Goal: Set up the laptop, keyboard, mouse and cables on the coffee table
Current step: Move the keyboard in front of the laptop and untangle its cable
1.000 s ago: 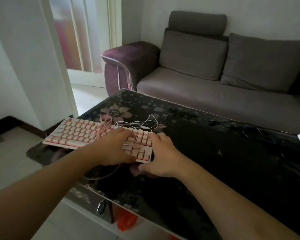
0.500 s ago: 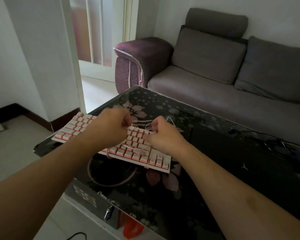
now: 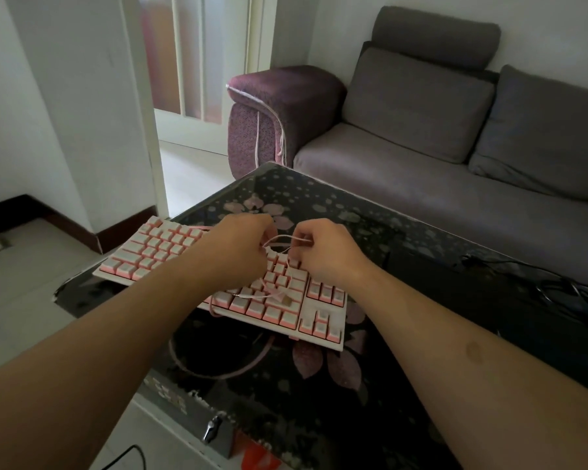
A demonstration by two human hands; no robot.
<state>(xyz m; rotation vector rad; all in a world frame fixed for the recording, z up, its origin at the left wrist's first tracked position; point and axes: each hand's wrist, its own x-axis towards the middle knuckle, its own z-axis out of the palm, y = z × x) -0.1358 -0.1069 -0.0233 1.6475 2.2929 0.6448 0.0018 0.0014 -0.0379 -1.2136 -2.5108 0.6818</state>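
Where sofa [image 3: 438, 157] faces, floral table [image 3: 319, 205], prob. glass

The one camera sits on my head and looks forward and down along both my forearms, which run in from the bottom corners and meet near the middle of the frame. It is close enough that my left hand [image 3: 241, 245] and right hand [image 3: 323, 252] fill the centre, over the keyboard [image 3: 170, 245] on the dark flowered surface [image 3: 421, 300]. The wide angle bends the edges and still takes in the sofa [image 3: 421, 171] beyond and the doorway at upper left. The near corner of the surface points toward me. There is no second view.
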